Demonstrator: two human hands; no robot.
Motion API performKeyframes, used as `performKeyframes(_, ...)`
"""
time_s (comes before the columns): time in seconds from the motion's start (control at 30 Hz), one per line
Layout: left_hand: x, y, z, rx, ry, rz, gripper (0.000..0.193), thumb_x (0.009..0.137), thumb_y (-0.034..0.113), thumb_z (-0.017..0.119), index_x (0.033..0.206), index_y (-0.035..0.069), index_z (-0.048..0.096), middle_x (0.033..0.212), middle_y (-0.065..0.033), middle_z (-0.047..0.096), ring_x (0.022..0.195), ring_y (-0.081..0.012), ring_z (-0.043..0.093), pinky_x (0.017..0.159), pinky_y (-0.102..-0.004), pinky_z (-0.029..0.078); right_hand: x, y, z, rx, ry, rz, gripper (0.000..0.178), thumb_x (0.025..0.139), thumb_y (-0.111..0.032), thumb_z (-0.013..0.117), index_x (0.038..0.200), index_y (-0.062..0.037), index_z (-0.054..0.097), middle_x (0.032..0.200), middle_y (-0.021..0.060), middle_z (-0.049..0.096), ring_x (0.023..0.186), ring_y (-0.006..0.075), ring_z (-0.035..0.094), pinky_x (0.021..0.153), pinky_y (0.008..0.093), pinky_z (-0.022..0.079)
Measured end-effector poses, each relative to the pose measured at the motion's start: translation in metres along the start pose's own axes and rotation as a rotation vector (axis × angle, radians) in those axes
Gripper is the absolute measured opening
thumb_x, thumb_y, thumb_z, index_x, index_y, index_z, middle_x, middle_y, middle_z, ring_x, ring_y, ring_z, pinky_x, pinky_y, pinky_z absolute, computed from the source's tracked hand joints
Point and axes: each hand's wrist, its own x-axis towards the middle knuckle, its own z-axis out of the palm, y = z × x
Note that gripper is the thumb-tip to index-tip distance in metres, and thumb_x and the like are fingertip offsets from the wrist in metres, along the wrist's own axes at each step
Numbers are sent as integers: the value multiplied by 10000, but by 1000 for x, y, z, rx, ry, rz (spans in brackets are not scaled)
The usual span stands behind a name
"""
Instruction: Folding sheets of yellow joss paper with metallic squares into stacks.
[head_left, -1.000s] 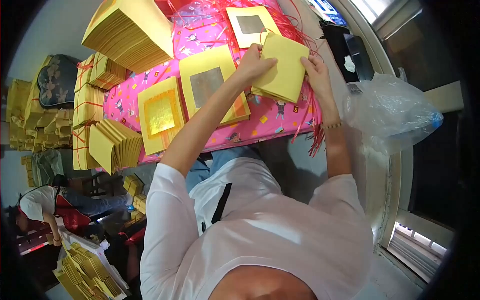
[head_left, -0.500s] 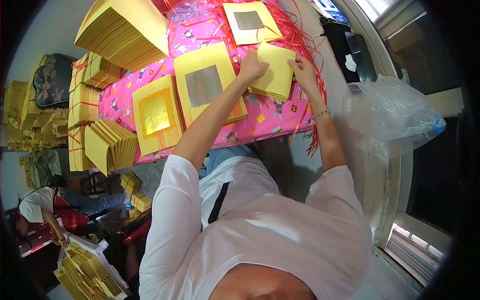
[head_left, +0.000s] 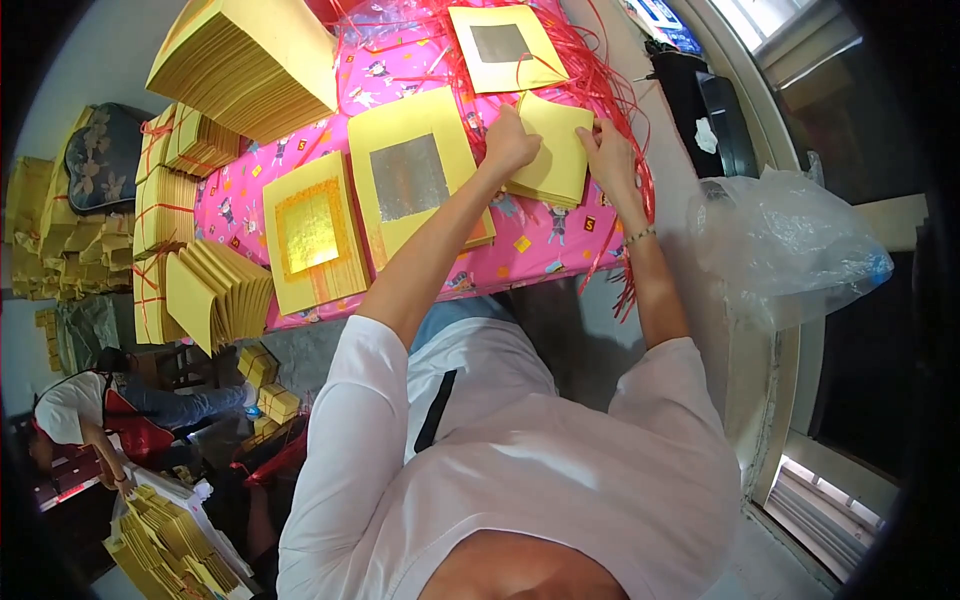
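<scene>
1. Folded paper stack (head_left: 555, 155) lies on the tabletop (head_left: 540, 240), under both hands.
2. Silver-foil sheets (head_left: 415, 180) lie just left of it.
3. Gold-foil sheets (head_left: 312, 232) lie further left.
4. Plastic bag (head_left: 785, 245) sits right.

The folded sheets (head_left: 555, 150) are matt yellow paper. At nine o'clock from them a paper stack (head_left: 415, 180) carries a dull silver foil square; the next stack (head_left: 312, 232) carries glossy gold foil. The worktop cover (head_left: 545, 240) is smooth pink printed plastic, strewn with shiny red plastic string (head_left: 610, 85). At three o'clock sits a crinkled clear plastic bag (head_left: 785, 250).
</scene>
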Motion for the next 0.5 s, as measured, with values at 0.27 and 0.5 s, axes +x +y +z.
performKeyframes(0.27,1,-4,1,-22,-1,24,544,670,152,724,1051,-82,415,948,-266,611,910,-393,621,781,-432,503,-11,-12,4,-24,91,-330,453,876,-239,579,1215,32,448,1281,274,396,1167,427,425,921,462,398)
performKeyframes(0.5,-5,-1,2,4,24,59,542,654,146,731,1038,-84,427,956,-272,581,884,-413,616,767,-443,503,-27,-10,27,-143,-24,-377,545,898,-235,542,1303,74,349,1382,339,252,1310,511,196,1073,508,261)
